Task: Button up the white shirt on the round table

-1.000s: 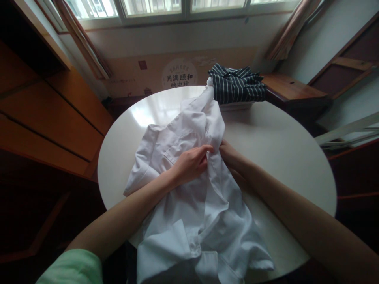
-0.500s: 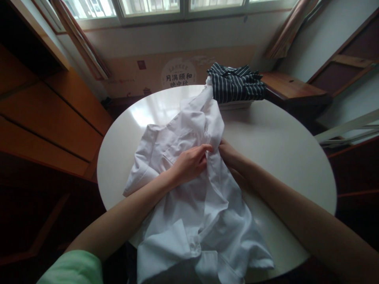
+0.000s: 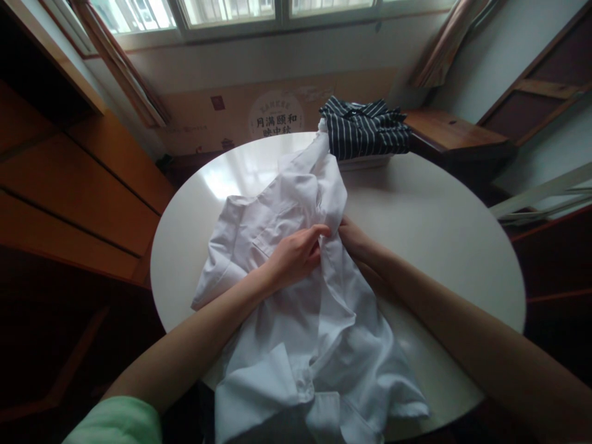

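Note:
A white shirt (image 3: 296, 308) lies spread and rumpled across the table, its collar end towards me and its lower part hanging over the near edge. My left hand (image 3: 298, 253) pinches the shirt's front edge near the middle, thumb and forefinger closed on the cloth. My right hand (image 3: 354, 237) reaches in from the right at the same spot. Its fingers are hidden behind the raised fold of the shirt, which it appears to grip from the far side.
A round white table (image 3: 430, 246) carries the shirt. At its back edge sits a stack of folded clothes with a black striped shirt (image 3: 365, 129) on top. Wooden cabinets (image 3: 92, 185) stand on the left, and a wooden bench (image 3: 457, 132) at the back right.
The view has shifted very slightly. Both hands stay at the same place on the white shirt, and the cloth has hardly moved.

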The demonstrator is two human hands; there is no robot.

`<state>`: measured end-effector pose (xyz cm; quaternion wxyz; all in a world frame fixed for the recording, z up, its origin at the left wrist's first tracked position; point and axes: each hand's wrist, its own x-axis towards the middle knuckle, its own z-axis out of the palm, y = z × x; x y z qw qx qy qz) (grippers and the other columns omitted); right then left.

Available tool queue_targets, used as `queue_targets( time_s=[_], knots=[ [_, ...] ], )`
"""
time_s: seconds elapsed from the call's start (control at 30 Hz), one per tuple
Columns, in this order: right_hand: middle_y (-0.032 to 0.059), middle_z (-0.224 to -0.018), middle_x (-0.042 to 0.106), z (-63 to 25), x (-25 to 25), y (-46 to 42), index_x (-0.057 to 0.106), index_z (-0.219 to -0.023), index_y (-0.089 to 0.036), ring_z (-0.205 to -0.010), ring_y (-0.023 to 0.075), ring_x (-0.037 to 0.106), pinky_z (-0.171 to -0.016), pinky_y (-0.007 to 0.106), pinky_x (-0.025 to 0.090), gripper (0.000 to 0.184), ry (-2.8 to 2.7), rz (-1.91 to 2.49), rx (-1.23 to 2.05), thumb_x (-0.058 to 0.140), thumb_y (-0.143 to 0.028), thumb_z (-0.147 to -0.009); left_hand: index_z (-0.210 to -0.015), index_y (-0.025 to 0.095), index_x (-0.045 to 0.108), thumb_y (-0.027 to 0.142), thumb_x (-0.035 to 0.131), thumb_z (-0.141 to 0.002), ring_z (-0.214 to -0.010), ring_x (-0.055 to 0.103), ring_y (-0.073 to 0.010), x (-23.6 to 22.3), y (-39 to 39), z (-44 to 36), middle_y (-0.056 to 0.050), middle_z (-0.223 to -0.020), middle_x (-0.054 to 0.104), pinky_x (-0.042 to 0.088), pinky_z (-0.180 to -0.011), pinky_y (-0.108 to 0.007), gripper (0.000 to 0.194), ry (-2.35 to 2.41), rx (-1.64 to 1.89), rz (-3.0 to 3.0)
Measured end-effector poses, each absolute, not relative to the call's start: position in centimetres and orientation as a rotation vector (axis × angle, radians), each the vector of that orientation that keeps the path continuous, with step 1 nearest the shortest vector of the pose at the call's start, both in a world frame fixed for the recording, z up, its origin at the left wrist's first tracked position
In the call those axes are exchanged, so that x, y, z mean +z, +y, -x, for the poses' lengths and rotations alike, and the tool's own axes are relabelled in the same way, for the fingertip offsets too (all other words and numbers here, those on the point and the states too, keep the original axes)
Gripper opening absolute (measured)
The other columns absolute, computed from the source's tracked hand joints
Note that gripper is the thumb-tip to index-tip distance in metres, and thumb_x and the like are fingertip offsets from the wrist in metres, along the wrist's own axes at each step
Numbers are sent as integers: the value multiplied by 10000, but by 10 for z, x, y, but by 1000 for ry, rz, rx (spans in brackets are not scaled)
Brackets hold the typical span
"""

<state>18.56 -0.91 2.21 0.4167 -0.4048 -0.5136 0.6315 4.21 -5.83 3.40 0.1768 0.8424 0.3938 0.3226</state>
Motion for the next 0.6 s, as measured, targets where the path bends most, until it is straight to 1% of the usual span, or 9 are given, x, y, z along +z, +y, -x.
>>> queue_targets(
  time_s=[0.17, 0.3, 0.5, 0.6],
  knots=[
    [16, -693, 647, -185, 23, -11, 623, -749, -169, -683, 181, 596, -589, 290, 501, 206, -1272, 1001, 1602, 550, -142, -558, -999, 162, 446, 140, 458, -762, -552, 408, -77, 33, -58, -42, 47, -637, 437, 329, -535, -180, 239, 1114, 922, -2383],
    [10, -670, 644, -185, 23, -12, 633, -787, -173, -660, 177, 593, -560, 277, 498, 245, -1273, 991, 1611, 547, -136, -561, -998, 163, 447, 131, 459, -756, -553, 406, -76, 33, -58, -42, 46, -640, 438, 327, -533, -178, 244, 1113, 916, -2379],
    [15, -724, 646, -186, 23, -10, 620, -760, -180, -736, 199, 596, -649, 327, 504, 203, -1290, 998, 1575, 545, -152, -574, -1000, 162, 446, 130, 452, -758, -557, 412, -79, 34, -59, -42, 43, -640, 443, 332, -533, -179, 244, 1118, 908, -2373],
    [12, -710, 648, -185, 24, -10, 613, -724, -182, -729, 197, 591, -646, 327, 502, 180, -1283, 1015, 1568, 549, -143, -560, -1010, 166, 442, 133, 447, -762, -562, 418, -80, 34, -58, -42, 42, -644, 445, 336, -537, -180, 251, 1114, 906, -2382]
  ],
)
